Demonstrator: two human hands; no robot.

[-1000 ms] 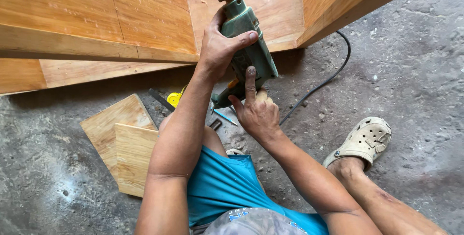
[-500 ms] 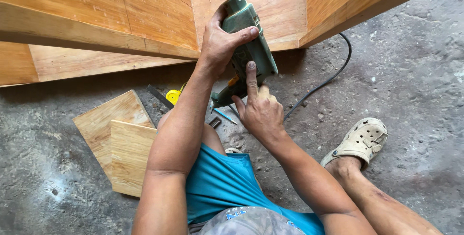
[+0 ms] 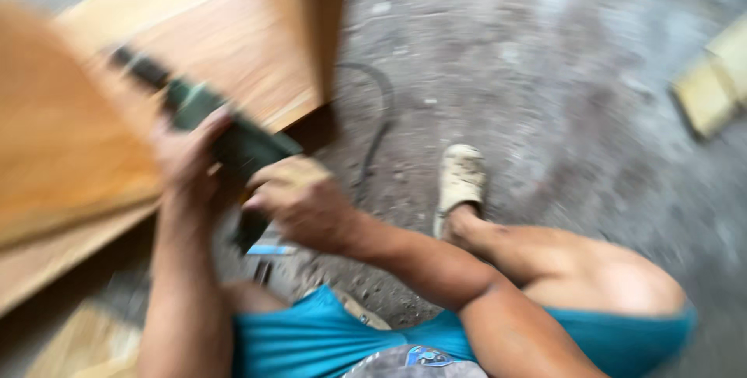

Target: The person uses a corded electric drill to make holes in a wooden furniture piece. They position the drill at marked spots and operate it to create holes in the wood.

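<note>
Frame heavily blurred. One green power drill (image 3: pixel 226 133), gripped by both hands: left hand (image 3: pixel 187 162) wrapped over the body, right hand (image 3: pixel 299 199) closed on the handle just below. Drill tip points at the wooden cabinet (image 3: pixel 210 43). One black cord (image 3: pixel 377 125) right of drill. One sandal (image 3: pixel 459 180) further right. No labels readable.

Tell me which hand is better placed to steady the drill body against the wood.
Probably the left hand: it wraps the green drill near the wooden panel. The right hand sits lower, at the handle. Motion blur hides finger detail.
</note>
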